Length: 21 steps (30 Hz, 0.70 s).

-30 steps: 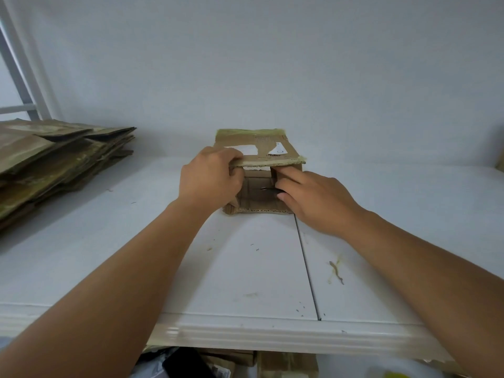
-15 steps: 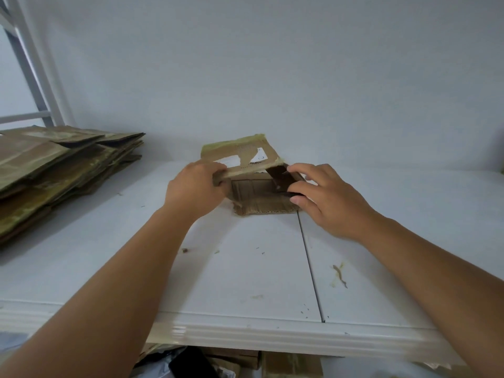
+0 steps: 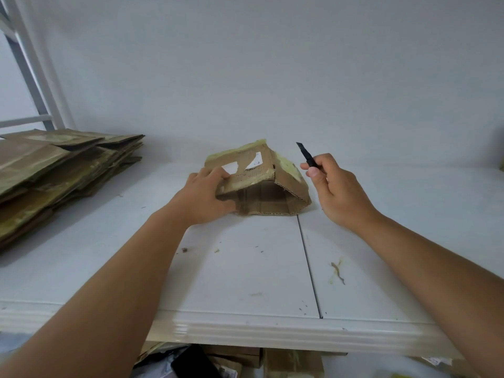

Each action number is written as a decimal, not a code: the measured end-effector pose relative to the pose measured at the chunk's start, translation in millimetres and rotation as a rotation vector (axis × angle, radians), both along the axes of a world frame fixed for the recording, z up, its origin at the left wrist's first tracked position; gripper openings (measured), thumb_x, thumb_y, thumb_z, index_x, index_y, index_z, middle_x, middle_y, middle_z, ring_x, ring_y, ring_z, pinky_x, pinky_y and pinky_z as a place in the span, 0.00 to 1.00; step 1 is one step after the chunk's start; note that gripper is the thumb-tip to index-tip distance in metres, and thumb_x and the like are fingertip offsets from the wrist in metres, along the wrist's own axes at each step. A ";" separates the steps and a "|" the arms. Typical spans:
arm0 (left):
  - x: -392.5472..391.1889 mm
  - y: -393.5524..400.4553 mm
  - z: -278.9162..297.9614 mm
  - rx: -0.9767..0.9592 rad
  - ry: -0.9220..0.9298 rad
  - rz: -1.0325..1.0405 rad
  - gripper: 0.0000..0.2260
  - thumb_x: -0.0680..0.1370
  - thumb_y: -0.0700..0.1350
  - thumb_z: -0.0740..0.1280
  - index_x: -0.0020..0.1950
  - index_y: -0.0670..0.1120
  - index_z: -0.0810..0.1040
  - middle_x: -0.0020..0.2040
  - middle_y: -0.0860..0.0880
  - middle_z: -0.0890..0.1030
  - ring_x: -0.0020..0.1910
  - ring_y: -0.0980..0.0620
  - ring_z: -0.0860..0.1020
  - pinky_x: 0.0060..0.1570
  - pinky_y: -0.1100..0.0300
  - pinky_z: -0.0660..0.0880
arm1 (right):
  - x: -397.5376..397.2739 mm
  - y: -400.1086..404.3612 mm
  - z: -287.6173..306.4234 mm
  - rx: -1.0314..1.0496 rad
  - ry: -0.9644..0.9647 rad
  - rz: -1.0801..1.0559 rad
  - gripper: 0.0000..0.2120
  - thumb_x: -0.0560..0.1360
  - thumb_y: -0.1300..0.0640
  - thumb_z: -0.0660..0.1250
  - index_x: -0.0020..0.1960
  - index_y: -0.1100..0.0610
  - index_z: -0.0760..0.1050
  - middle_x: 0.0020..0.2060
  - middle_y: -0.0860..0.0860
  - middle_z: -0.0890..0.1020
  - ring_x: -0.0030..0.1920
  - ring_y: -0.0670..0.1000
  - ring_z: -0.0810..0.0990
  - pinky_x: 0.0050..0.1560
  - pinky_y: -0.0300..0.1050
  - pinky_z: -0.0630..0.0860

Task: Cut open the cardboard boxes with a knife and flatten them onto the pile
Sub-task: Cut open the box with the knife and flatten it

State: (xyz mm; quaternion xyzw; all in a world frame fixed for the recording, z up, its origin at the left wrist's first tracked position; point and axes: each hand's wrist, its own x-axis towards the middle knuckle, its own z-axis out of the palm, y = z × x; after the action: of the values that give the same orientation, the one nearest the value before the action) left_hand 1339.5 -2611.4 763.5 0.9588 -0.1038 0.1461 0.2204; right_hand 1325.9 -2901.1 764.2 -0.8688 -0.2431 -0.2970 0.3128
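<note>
A small brown cardboard box (image 3: 261, 192) with torn white label scraps and yellowish tape lies half collapsed on the white table (image 3: 245, 268), its open end toward me. My left hand (image 3: 203, 197) grips the box's left side, thumb under its top panel. My right hand (image 3: 332, 186) is off the box, just to its right, holding a black knife (image 3: 306, 155) whose blade points up and away. A pile of flattened cardboard (image 3: 54, 170) lies at the table's left.
A white wall stands close behind the table. A white metal frame (image 3: 30, 77) rises at the far left. Small cardboard crumbs and a stain (image 3: 338, 272) mark the tabletop. More cardboard and a dark object (image 3: 196, 364) lie below the front edge.
My right hand has pulled the knife out of the box and lifted it to the right. The box's right side has sagged outward, and the box has shifted slightly left under my left hand.
</note>
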 end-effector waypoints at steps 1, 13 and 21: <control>0.5 -1.1 -0.9 0.008 0.027 -0.015 0.27 0.69 0.60 0.70 0.66 0.58 0.67 0.59 0.58 0.66 0.58 0.53 0.61 0.56 0.55 0.63 | 0.9 -0.4 -0.3 -0.016 0.007 -0.011 0.10 0.84 0.47 0.51 0.55 0.52 0.65 0.50 0.58 0.82 0.36 0.54 0.77 0.38 0.57 0.76; -6.7 -16.7 0.5 -0.046 0.178 -0.122 0.27 0.70 0.66 0.66 0.69 0.71 0.65 0.63 0.61 0.66 0.61 0.55 0.69 0.60 0.60 0.62 | 6.2 -3.5 -0.6 -0.103 0.072 -0.059 0.07 0.84 0.48 0.51 0.49 0.49 0.61 0.45 0.56 0.83 0.34 0.53 0.75 0.35 0.53 0.72; -20.7 -26.1 10.0 -0.346 0.211 -0.081 0.27 0.64 0.84 0.51 0.50 0.72 0.77 0.49 0.70 0.75 0.53 0.65 0.73 0.52 0.64 0.64 | -1.3 -4.7 8.4 0.245 0.155 0.070 0.06 0.84 0.53 0.54 0.50 0.51 0.67 0.47 0.44 0.82 0.37 0.45 0.84 0.41 0.41 0.77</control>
State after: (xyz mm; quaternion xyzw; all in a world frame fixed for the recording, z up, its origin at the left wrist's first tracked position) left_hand 1318.8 -2637.5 773.6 0.9118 -0.0919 0.0516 0.3970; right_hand 1324.7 -2905.8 772.6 -0.8353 -0.2103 -0.2456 0.4447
